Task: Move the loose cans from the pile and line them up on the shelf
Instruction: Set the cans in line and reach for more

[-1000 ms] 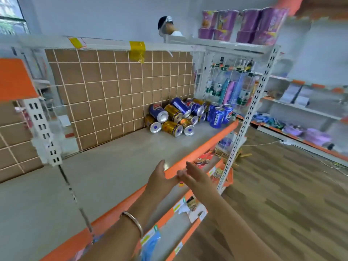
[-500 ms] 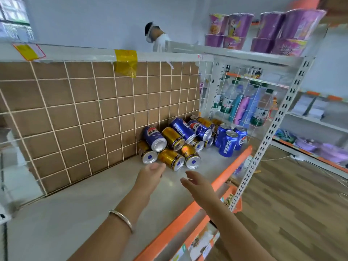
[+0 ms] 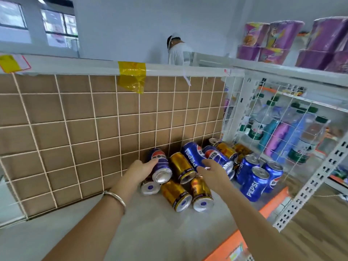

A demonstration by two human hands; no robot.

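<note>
Task barely begun: pile of cans point(image 3: 186, 172) lies jumbled at the shelf point(image 3: 143, 228) back corner; 3 Pepsi cans point(image 3: 254, 183) upright beside it. My left hand point(image 3: 140, 169) w/ fingers touching a blue can point(image 3: 161, 165), not clamped; right hand point(image 3: 212, 173) open over pile, empty.

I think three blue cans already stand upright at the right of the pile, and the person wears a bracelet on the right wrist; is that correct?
Not quite: the head view shows the bracelet on the left wrist, behind the left hand. The right wrist is bare. The three blue cans do stand upright at the right of the pile.
</note>
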